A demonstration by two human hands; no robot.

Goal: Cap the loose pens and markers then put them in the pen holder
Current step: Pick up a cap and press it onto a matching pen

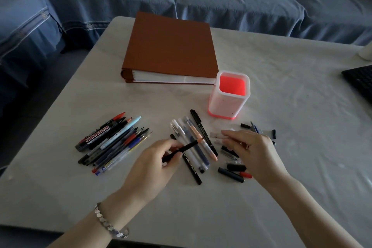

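Bracelet worn on left wrist, black pen pinched by left hand, right hand held slack over caps with nothing gripped, holder stood beyond the pinched pen, slightly right.

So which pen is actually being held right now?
The slim black pen that the left hand pinches, slanted across the middle group. Every other pen lies loose on the table.
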